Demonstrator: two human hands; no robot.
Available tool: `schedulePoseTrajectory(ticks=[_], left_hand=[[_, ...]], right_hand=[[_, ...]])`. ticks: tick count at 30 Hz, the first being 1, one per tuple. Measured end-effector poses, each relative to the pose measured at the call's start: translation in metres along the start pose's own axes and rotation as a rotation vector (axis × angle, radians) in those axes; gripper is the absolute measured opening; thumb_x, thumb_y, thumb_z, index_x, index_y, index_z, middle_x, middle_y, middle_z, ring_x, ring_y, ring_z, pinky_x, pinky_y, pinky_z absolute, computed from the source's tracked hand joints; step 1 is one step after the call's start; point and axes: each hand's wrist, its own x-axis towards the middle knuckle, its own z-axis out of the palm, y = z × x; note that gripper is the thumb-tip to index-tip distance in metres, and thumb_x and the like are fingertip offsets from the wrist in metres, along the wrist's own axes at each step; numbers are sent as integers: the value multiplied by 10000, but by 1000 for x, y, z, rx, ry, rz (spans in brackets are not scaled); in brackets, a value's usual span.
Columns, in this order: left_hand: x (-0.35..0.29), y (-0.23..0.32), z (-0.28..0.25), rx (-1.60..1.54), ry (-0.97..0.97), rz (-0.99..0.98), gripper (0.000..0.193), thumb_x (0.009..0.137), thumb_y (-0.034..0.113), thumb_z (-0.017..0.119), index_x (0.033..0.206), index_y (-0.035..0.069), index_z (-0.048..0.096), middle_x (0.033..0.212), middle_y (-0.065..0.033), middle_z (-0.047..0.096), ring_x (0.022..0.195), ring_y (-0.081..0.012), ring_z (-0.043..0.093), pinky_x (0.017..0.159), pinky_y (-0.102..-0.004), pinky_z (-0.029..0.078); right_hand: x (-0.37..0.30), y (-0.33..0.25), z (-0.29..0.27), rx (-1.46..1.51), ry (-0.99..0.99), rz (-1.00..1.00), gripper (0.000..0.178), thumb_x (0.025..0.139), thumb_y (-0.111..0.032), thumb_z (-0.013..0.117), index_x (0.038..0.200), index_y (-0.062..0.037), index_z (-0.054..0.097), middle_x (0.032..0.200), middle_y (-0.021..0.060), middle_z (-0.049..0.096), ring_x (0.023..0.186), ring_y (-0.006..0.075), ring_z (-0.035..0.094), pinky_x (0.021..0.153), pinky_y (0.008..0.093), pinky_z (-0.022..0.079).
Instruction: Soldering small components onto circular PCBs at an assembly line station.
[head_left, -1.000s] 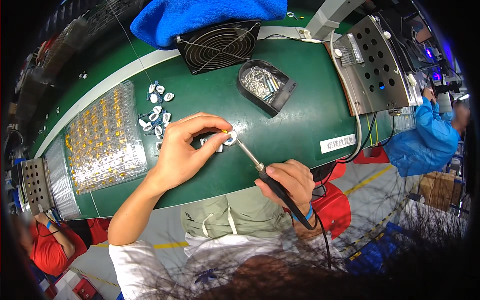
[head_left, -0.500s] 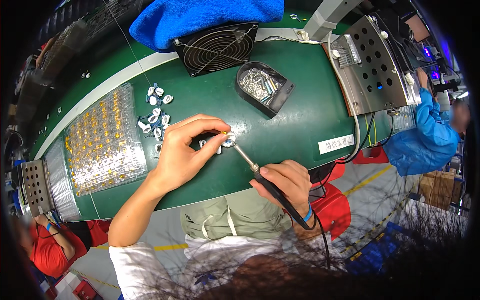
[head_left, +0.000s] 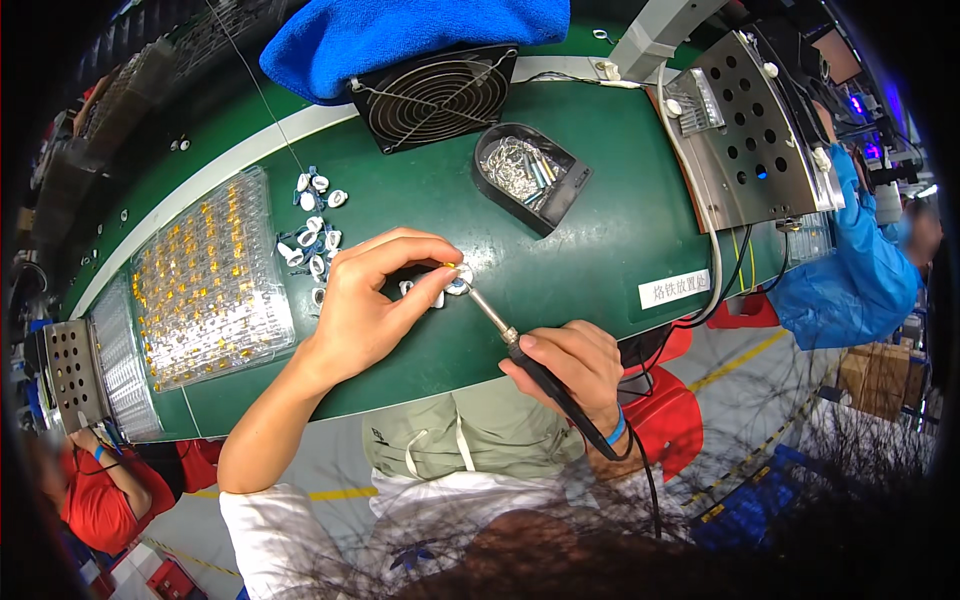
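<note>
My right hand (head_left: 575,370) is wrapped round the black handle of a soldering iron (head_left: 545,375). The iron's metal tip slants up and left to a small white round part (head_left: 463,272) beside my left fingertips. With thumb and forefinger my left hand (head_left: 375,295) pinches a tiny yellow piece (head_left: 451,266) at that part; its shape is mostly hidden by the fingers. Under and beside the left hand lie more small white parts (head_left: 457,287), partly covered. A cluster of white oval parts with dark blue wires (head_left: 315,240) is spread just beyond it on the green bench (head_left: 560,290).
Left of my hands stands a clear plastic tray (head_left: 270,330) of yellow pieces. Ahead are a black fan (head_left: 435,100) under a blue towel (head_left: 420,35) and a black bin (head_left: 555,210) of metal bits. A perforated metal box (head_left: 740,140) stands right; co-workers sit at both sides.
My hands and the iron hold practically the same place. Small white parts at the far left have shifted slightly along the far strip. The co-worker in blue at the right has moved an arm.
</note>
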Motion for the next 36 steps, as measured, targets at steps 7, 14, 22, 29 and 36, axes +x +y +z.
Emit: schedulePoseTrajectory(ticks=[7, 14, 22, 29, 36], left_hand=[[0, 4, -4, 12, -63, -52, 171, 920, -51, 730, 1089, -28, 716, 1106, -125, 723, 1009, -190, 721, 868, -281, 591], [0, 5, -4, 32, -70, -39, 171, 920, -61, 725, 1087, -29, 714, 1103, -124, 722, 1008, -185, 719, 862, -276, 592], [-2, 2, -4, -215, -91, -126, 304, 923, -87, 703, 1219, -37, 654, 1164, -144, 731, 1113, -216, 713, 1013, -333, 563], [-1, 4, -7, -202, -113, -141, 334, 917, -85, 709, 1242, -42, 648, 1170, -146, 738, 1123, -209, 711, 1018, -334, 561], [-1, 5, -7, -164, -119, -127, 334, 916, -86, 709, 1242, -39, 651, 1169, -145, 739, 1128, -210, 710, 1019, -335, 562]], right_hand=[[-2, 2, 0, 1, 7, -10, 488, 706, -115, 941, 1122, -53, 694, 896, 97, 726, 648, 234, 661, 570, 326, 504], [-2, 2, -3, 8, 54, -15, 478, 717, -115, 935, 1120, -36, 690, 889, 108, 726, 637, 239, 662, 567, 332, 508], [-2, 4, -2, 55, 60, -21, 456, 714, -111, 935, 1095, -27, 697, 865, 116, 724, 630, 238, 666, 553, 328, 500], [2, 3, -3, 61, 24, -29, 444, 715, -110, 934, 1083, -22, 703, 862, 115, 725, 627, 237, 667, 540, 324, 491], [1, 4, -1, 45, 14, -30, 452, 708, -118, 939, 1083, -25, 704, 869, 112, 726, 628, 237, 666, 538, 322, 495]])
